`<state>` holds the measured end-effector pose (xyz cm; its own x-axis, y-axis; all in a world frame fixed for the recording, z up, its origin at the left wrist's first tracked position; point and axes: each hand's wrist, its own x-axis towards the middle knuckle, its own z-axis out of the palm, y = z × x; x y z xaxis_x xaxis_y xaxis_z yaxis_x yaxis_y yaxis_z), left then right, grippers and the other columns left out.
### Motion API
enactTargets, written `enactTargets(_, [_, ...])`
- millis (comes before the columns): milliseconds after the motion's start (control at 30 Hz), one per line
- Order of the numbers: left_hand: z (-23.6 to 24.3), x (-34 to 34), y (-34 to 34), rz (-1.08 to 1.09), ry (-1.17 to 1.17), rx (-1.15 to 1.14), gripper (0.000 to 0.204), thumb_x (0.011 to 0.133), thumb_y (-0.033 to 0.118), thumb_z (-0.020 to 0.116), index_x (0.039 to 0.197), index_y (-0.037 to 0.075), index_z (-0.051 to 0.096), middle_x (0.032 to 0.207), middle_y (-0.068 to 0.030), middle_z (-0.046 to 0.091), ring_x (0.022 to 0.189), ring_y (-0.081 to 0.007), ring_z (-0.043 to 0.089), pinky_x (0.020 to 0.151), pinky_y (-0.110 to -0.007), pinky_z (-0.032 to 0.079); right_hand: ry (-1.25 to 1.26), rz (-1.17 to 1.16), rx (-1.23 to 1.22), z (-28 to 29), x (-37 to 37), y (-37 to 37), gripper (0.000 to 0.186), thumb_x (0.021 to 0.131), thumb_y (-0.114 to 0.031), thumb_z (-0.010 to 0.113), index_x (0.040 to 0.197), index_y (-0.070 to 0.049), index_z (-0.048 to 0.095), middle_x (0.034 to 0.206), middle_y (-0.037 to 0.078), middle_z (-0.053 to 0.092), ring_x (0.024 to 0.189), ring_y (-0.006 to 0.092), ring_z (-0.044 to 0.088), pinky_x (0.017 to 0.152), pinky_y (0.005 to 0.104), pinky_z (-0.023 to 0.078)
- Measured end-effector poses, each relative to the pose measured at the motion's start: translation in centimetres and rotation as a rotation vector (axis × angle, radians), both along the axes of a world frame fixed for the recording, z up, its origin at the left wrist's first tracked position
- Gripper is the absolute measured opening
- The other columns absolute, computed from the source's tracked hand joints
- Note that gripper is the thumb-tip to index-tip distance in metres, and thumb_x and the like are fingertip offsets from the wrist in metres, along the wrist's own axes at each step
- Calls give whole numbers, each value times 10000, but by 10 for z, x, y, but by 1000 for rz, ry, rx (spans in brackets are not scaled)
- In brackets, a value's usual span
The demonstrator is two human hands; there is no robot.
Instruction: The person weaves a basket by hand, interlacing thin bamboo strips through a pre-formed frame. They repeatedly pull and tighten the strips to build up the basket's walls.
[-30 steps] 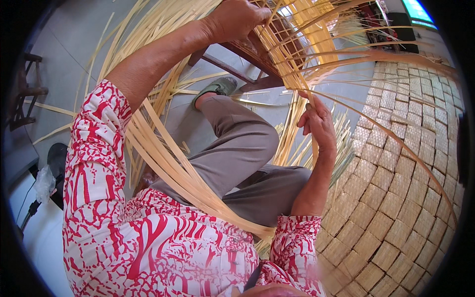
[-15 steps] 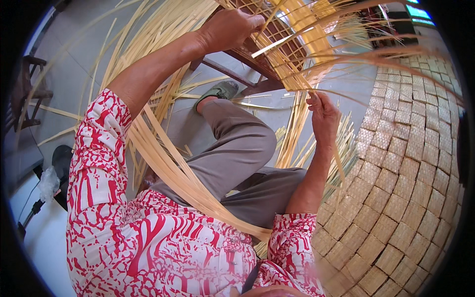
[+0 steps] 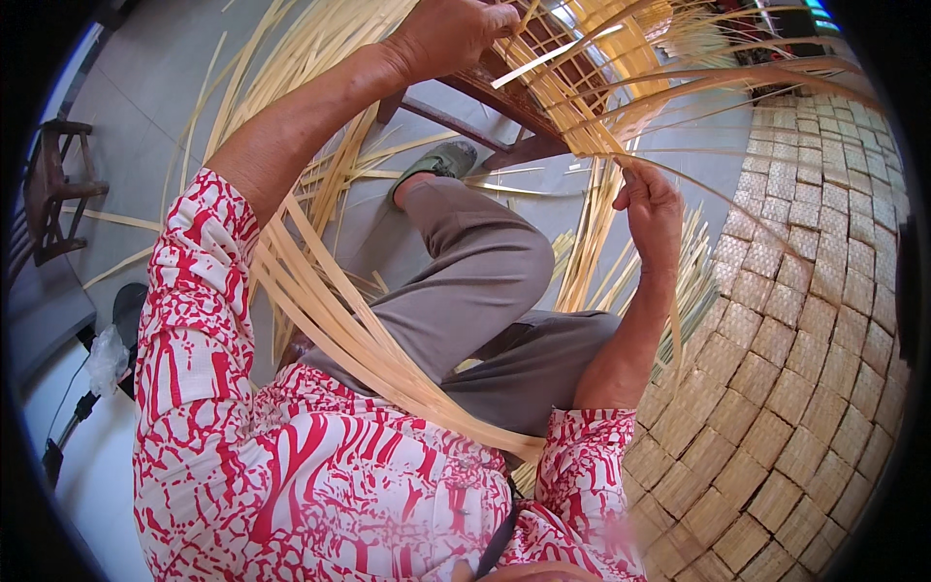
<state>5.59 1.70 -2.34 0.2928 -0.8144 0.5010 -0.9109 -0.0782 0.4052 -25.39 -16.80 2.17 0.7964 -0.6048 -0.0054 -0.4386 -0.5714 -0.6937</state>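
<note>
Here's the left hand (image 3: 451, 41) and right hand (image 3: 650, 202), both pinching the pale-yellow open lattice of flat strips (image 3: 567, 116) atop the dark-brown wooden stand (image 3: 529, 150): likely light, springy, splittable, best gripped at crossings.

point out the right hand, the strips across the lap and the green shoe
right hand (image 3: 651, 204): head view, middle of the hand
lap strips (image 3: 417, 397): head view, middle of the curved bundle
green shoe (image 3: 446, 159): head view, its upper
</note>
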Motion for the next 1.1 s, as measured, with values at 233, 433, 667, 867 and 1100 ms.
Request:
enactTargets(233, [2, 0, 4, 53, 16, 33, 87, 877, 182, 663, 923, 108, 668, 767, -197, 682, 726, -409, 693, 640, -494, 542, 39, 6, -158, 1, 9, 0, 171, 1008, -160, 622, 1074, -90, 765, 614, 52, 620, 567, 140, 601, 571, 308, 464])
enactTargets(433, [-2, 6, 0, -7, -44, -38, 108, 864, 192, 678, 933, 109, 664, 765, -186, 679, 730, -406, 691, 627, -498, 533, 43, 3, -249, -11, 10, -8, 169, 1009, -216, 629, 1066, -138, 767, 681, 71, 687, 633, 204, 693, 610, 342, 508])
enactTargets(667, [-3, -4, 6, 77, 16, -31, 114, 896, 170, 665, 986, 101, 677, 847, -164, 703, 795, -372, 710, 680, -474, 559, 69, 17, -277, -11, 14, -7, 187, 1015, -223, 620, 1090, -115, 753, 717, 79, 705, 671, 209, 719, 635, 353, 525])
enactTargets(867, [-27, -26, 30, 78, -73, -220, 313, 974, 140, 681, 1284, 104, 653, 996, -139, 748, 873, -324, 743, 726, -385, 622, 95, -35, -234, -9, 17, -7, 187, 1013, -205, 618, 1096, -99, 747, 712, 82, 698, 666, 208, 706, 648, 341, 527])
enactTargets(1100, [-32, -57, 17, -140, -125, -187, 552, 946, 80, 672, 1470, 188, 534, 1102, -93, 726, 914, -296, 733, 722, -349, 643, -61, -60, -79, -20, 19, -15, 169, 984, -167, 653, 1093, -92, 758, 719, 84, 706, 671, 158, 701, 639, 326, 524])
